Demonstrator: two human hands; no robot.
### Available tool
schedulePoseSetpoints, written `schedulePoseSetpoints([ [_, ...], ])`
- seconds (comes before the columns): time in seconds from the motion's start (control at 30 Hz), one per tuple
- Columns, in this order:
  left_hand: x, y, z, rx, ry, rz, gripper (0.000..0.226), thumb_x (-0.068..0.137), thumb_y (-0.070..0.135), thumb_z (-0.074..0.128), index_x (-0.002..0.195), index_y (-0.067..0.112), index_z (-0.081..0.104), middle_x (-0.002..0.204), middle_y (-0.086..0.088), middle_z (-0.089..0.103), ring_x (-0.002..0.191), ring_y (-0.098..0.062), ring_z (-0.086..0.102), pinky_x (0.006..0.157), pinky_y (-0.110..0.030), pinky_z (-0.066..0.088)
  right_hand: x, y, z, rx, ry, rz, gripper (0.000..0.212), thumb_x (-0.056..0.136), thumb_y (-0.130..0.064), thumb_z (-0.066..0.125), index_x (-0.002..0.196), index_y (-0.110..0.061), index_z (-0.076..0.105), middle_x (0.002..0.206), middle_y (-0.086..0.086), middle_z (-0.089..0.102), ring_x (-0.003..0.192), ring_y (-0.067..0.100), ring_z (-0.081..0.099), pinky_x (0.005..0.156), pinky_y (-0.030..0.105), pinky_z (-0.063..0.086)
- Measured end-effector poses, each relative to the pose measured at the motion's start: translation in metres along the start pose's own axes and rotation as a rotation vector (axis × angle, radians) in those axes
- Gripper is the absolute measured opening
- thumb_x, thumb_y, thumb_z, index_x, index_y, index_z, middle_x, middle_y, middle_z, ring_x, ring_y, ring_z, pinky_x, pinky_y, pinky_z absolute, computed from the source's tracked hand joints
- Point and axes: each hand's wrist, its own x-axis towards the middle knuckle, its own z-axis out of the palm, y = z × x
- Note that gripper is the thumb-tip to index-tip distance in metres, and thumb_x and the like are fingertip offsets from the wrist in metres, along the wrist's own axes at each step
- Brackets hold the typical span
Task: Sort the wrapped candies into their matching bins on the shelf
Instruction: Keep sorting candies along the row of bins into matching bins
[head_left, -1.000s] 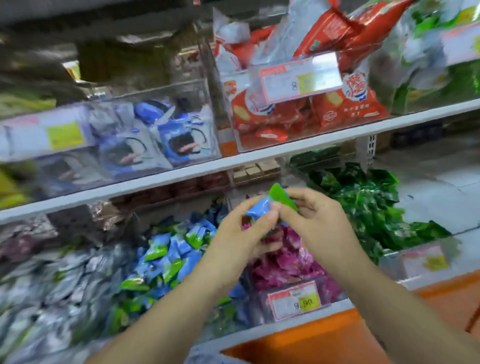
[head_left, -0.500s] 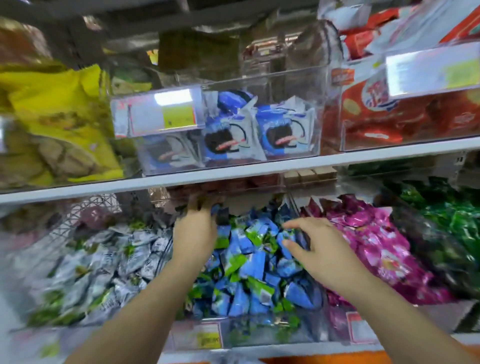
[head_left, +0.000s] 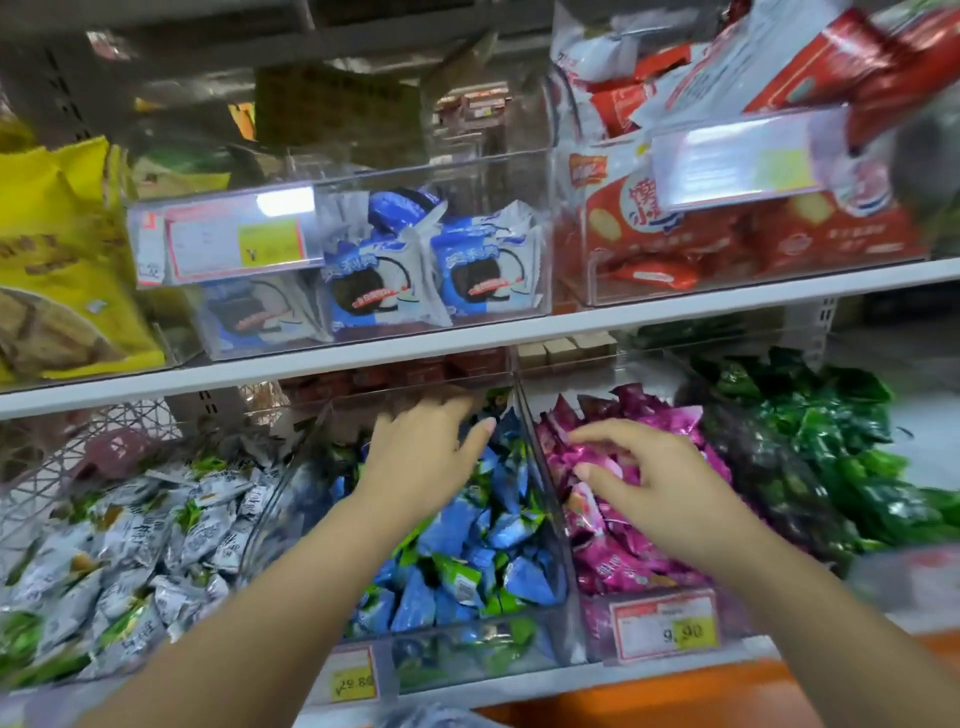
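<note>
My left hand (head_left: 421, 457) hovers over the clear bin of blue-and-green wrapped candies (head_left: 467, 561), fingers stretched toward the back of the bin, holding nothing I can see. My right hand (head_left: 660, 483) is over the neighbouring bin of pink wrapped candies (head_left: 618, 556), fingers loosely curved and touching the top wrappers. No candy is visibly pinched in either hand. Left of the blue bin lies a pile of silver-and-green candies (head_left: 135, 545). Dark green candies (head_left: 810, 457) fill the bin at the right.
A white shelf board (head_left: 519, 332) runs just above the bins. On it stand clear bins of blue cookie packs (head_left: 431, 270) and red biscuit packs (head_left: 727, 218). Yellow bags (head_left: 57, 260) sit at the left. Price tags (head_left: 665, 629) hang on the bin fronts.
The blue-and-green candy pinched by both hands a second ago is gone from them. My left hand has reached deeper over the blue bin; my right hand has shifted right onto the pink candies.
</note>
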Motion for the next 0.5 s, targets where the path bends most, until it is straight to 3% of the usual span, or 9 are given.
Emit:
schedulePoseSetpoints([
  [0.07, 0.000, 0.030, -0.001, -0.065, 0.054, 0.131, 0.035, 0.098, 0.046, 0.037, 0.127, 0.033, 0.053, 0.119, 0.007, 0.059, 0.115, -0.019, 0.052, 0.094, -0.037, 0.034, -0.008, 0.010, -0.019, -0.002, 0.050, 0.037, 0.027, 0.091, -0.026, 0.059, 0.117, -0.033, 0.061, 0.104, -0.024, 0.058, 0.096, -0.009, 0.055, 0.085, 0.012, 0.042],
  [0.13, 0.002, 0.061, 0.002, -0.144, 0.124, 0.261, 0.029, 0.097, 0.041, 0.043, 0.122, 0.034, 0.057, 0.117, 0.012, 0.060, 0.110, -0.013, 0.055, 0.090, -0.033, 0.036, -0.018, 0.023, -0.040, 0.011, 0.113, 0.085, 0.022, 0.091, -0.025, 0.058, 0.112, -0.033, 0.062, 0.099, -0.020, 0.061, 0.084, -0.008, 0.059, 0.076, 0.014, 0.049],
  [0.23, 0.007, 0.110, 0.010, -0.246, 0.183, 0.414, 0.022, 0.095, 0.034, 0.050, 0.112, 0.032, 0.064, 0.104, 0.013, 0.063, 0.091, -0.014, 0.060, 0.083, -0.029, 0.038, -0.036, 0.048, -0.074, -0.031, 0.242, 0.128, 0.016, 0.091, -0.021, 0.060, 0.102, -0.031, 0.064, 0.091, -0.016, 0.064, 0.079, -0.007, 0.057, 0.070, 0.005, 0.045],
  [0.3, 0.011, 0.141, 0.016, -0.273, 0.186, 0.498, 0.021, 0.094, 0.031, 0.053, 0.110, 0.029, 0.066, 0.102, 0.011, 0.065, 0.090, -0.016, 0.060, 0.083, -0.029, 0.039, -0.049, 0.067, -0.097, -0.062, 0.344, 0.158, 0.015, 0.088, -0.016, 0.063, 0.100, -0.025, 0.067, 0.086, -0.012, 0.065, 0.082, -0.003, 0.059, 0.070, 0.001, 0.041],
  [0.5, 0.029, 0.223, 0.042, -0.296, 0.101, 0.674, 0.021, 0.094, 0.033, 0.052, 0.110, 0.032, 0.065, 0.105, 0.011, 0.065, 0.091, -0.016, 0.062, 0.082, -0.029, 0.046, -0.088, 0.124, -0.147, -0.098, 0.595, 0.283, 0.017, 0.085, -0.008, 0.065, 0.092, -0.023, 0.068, 0.083, -0.007, 0.067, 0.083, 0.010, 0.062, 0.082, 0.026, 0.048],
])
